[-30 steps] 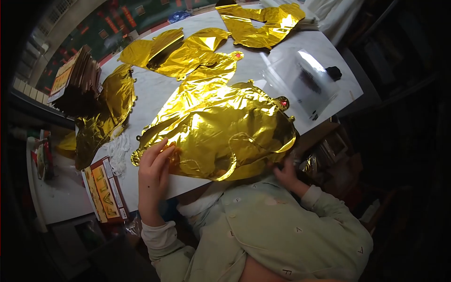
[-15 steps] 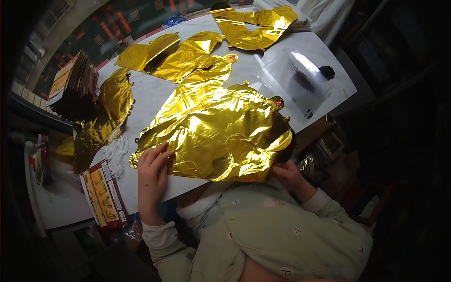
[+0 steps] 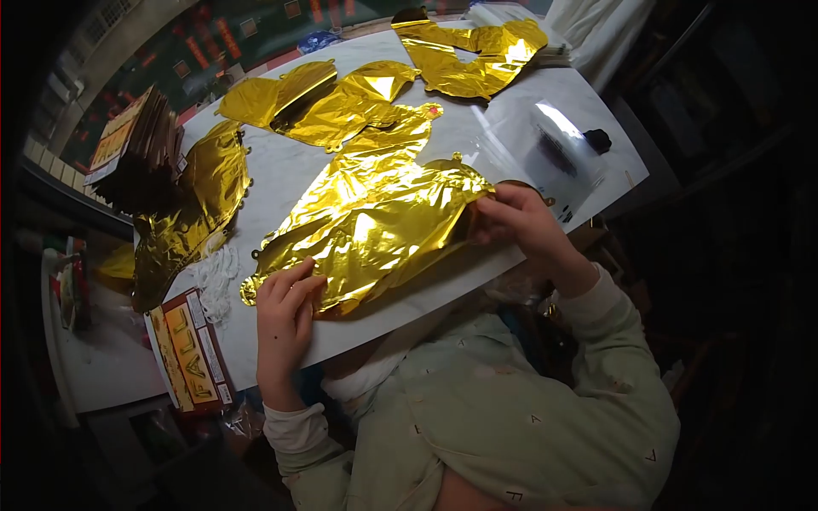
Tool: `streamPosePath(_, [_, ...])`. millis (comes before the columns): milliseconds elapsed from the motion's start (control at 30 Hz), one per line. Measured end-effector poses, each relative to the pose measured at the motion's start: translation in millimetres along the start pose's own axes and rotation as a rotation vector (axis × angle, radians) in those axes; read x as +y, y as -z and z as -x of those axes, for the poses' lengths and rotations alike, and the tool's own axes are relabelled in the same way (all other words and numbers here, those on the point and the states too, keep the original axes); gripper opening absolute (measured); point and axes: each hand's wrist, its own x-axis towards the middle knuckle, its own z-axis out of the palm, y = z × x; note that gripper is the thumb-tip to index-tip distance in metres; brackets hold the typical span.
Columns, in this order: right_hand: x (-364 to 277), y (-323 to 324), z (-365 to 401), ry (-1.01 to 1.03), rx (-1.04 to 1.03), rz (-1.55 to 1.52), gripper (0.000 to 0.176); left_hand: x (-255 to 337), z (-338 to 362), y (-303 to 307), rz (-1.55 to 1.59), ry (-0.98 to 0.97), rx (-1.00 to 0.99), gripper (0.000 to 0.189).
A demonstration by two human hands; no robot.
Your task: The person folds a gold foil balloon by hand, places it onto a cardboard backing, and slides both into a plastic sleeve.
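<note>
A shiny gold foil sheet [image 3: 375, 234] lies on the white marbled table near its front edge. My left hand [image 3: 288, 315] rests on the sheet's lower left corner, fingers slightly apart. At the sheet's right end my right hand [image 3: 520, 223] pinches the foil edge, which is folded over toward the back. Behind this sheet, another gold foil piece [image 3: 400, 136] reaches toward the back, partly covered by it. The underside of the folded part is hidden.
More gold foil pieces lie at the back [image 3: 341, 98], back right [image 3: 477, 60] and left [image 3: 200, 196]. A stack of printed packs [image 3: 136, 153], white strings [image 3: 217, 277], a printed pack [image 3: 192, 349] and clear plastic [image 3: 558, 149] are also on the table.
My right hand has moved up and away from the table's front edge, lifting and folding the foil's right part. My left hand has barely moved.
</note>
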Motion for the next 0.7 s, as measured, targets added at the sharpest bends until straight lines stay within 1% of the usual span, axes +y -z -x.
streamPosePath(67, [-5,-1,-25,-0.043,0.009,0.047,0.024,0,-1,1,0.005,0.009,-0.004,0.033])
streamPosePath(133, [5,6,-50,-0.031,-0.015,0.081,0.024,0,-2,0,0.010,0.013,-0.008,0.033])
streamPosePath(200, [8,6,-63,-0.098,-0.058,0.046,0.023,-1,-3,0,0.010,0.012,-0.005,0.033])
streamPosePath(233, [9,2,-64,-0.122,-0.017,0.082,0.026,-1,-3,-1,0.008,0.014,-0.006,0.033])
streamPosePath(267, [14,-1,-66,-0.124,-0.019,0.080,0.026,-2,-3,-1,0.008,0.016,-0.002,0.033])
streamPosePath(333, [23,-13,-64,0.189,-0.047,0.119,0.032,-2,-3,-1,0.009,0.021,-0.005,0.034])
streamPosePath(367, [13,-14,-44,0.173,-0.046,0.298,0.030,-2,-3,0,0.008,0.031,-0.015,0.033])
streamPosePath(400, [11,-12,-35,0.167,-0.043,0.293,0.030,-1,-3,0,0.008,0.041,-0.026,0.032])
streamPosePath(467, [9,-5,-20,0.725,-0.014,1.014,0.029,0,-4,1,0.019,0.050,-0.042,0.031])
streamPosePath(500, [5,-4,-10,0.781,0.056,1.141,0.035,1,-5,1,0.028,0.057,-0.047,0.030])
streamPosePath(633, [-7,22,12,0.697,0.038,1.184,0.038,9,-8,8,0.019,0.057,-0.097,0.029])
streamPosePath(700, [-9,39,19,0.596,0.154,1.148,0.044,14,-10,7,-0.010,0.046,-0.085,0.029])
